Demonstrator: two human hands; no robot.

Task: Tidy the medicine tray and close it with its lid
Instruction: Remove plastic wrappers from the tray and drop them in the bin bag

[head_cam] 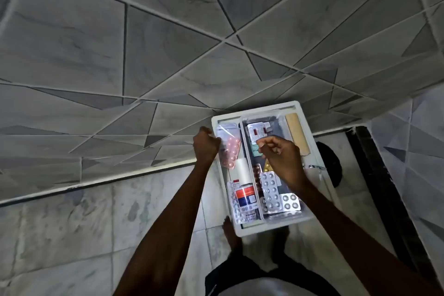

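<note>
The white rectangular plastic medicine tray (298, 104) sits on a ledge against the grey tiled wall, uncovered, with no lid that can be identified in view. The person's left hand (206, 144), curled closed, pinches the upper corner of a clear plastic pouch of pink round tablets (230, 149) that lies in the narrow compartment just beside its knuckles. The right hand (280, 155) hovers with fingers bent and thumb meeting forefinger above a white-and-maroon medicine carton (258, 131) in the clear inner bin; whether it grips anything cannot be told. Nearer the wrists lie silver foil blister strips (271, 191) and a white bottle with a red-and-blue label (244, 191). To do this step well, the pouch is probably best laid flat along its compartment, below rim level, so nothing stands proud when the lid goes on.
</note>
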